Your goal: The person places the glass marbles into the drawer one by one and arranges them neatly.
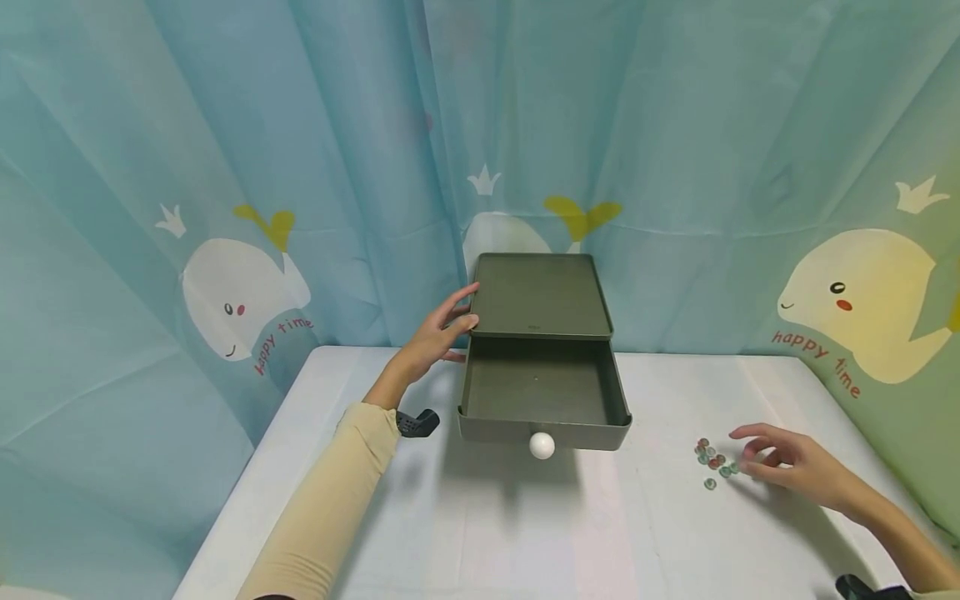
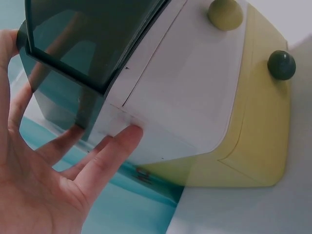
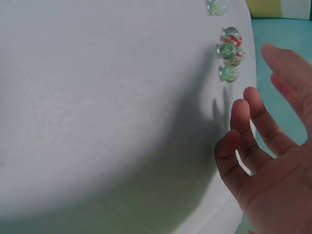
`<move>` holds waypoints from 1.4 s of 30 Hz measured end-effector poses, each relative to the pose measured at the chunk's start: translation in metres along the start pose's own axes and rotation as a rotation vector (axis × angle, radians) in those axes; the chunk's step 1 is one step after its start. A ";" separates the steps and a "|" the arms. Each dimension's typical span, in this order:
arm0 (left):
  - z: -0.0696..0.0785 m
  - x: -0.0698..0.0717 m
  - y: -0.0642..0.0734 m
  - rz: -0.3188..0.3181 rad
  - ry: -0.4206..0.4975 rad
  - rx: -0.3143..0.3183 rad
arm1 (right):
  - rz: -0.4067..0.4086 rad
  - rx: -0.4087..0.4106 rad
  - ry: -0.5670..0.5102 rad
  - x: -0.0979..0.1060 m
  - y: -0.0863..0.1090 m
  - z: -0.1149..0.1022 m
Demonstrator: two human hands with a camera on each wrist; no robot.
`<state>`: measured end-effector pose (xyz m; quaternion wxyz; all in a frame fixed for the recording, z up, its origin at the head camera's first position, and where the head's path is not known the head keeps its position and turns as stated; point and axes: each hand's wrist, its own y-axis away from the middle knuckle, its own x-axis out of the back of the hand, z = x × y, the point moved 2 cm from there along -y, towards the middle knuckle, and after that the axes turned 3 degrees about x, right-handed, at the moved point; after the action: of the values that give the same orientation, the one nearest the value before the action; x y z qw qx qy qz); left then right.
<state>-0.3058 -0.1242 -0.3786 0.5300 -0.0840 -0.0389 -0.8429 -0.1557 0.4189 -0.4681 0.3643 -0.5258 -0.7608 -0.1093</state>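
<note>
Drawer unit (image 1: 542,292): looks like moulded plastic, smooth, near matt on top. Open drawer (image 1: 536,396) at the unit's front: same plastic look. Knob (image 1: 542,446) on that drawer's face: smooth, slightly glossy. Rounded pieces (image 1: 712,464) right of the unit: glass-like, translucent, shiny. Tabletop (image 1: 600,533) beneath the unit: finely textured. Curtain (image 1: 375,125) behind the unit: smooth cloth, soft sheen. Sleeve (image 1: 330,500) left of the unit: matt cloth.

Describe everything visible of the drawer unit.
The drawer unit stands on the white table, plastic-looking with rounded corners, in three tiers. The dark green top drawer, with a white knob, is pulled out. Below, a white drawer with a yellowish knob and a yellow drawer with a green knob look shut. The left hand touches the unit's left side.
</note>
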 end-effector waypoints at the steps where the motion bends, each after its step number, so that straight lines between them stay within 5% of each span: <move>1: 0.000 0.000 0.000 0.000 0.001 -0.001 | -0.005 0.008 -0.011 -0.001 0.000 0.001; 17: 0.000 0.000 -0.001 -0.003 0.001 -0.007 | 0.008 0.083 0.070 -0.012 0.002 0.019; 27: 0.000 -0.001 0.001 0.000 0.003 -0.002 | 0.015 -0.021 0.102 -0.017 0.004 0.014; 42: -0.001 -0.001 0.000 0.007 0.000 0.005 | 0.020 -0.057 0.136 -0.018 0.004 0.015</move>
<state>-0.3055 -0.1236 -0.3794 0.5331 -0.0827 -0.0406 -0.8410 -0.1553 0.4162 -0.4917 0.4011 -0.5348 -0.7257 -0.1628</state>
